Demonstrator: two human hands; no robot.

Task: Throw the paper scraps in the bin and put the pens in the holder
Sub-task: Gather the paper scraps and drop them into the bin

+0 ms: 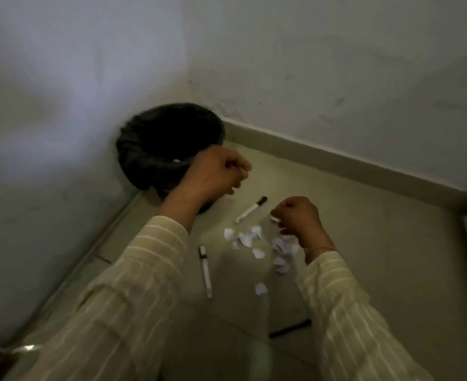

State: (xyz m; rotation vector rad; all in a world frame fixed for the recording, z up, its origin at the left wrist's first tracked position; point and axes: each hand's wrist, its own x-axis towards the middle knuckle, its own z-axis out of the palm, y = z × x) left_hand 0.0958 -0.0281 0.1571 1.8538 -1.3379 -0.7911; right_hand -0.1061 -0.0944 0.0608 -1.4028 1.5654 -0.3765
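My left hand point(216, 171), clenched, hangs by the black bin point(155, 144); my right hand point(298, 215) pinches a scrap. Most paper scraps point(254, 243) and two pens point(251, 209) lie on the floor; no holder visible.

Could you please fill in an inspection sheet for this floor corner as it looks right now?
Surface: pale tiled floor, dimly lit.
Job's things: black-lined bin in the wall corner; paper scraps scattered on the floor; two pens, far pen and near pen, lying flat; no holder seen.
Clutter: dark thin object, unclear.
Grippers: left hand fisted by the bin; right hand closed with a scrap showing.
Cables: nothing seen.
Surroundings: scuffed white walls, skirting.
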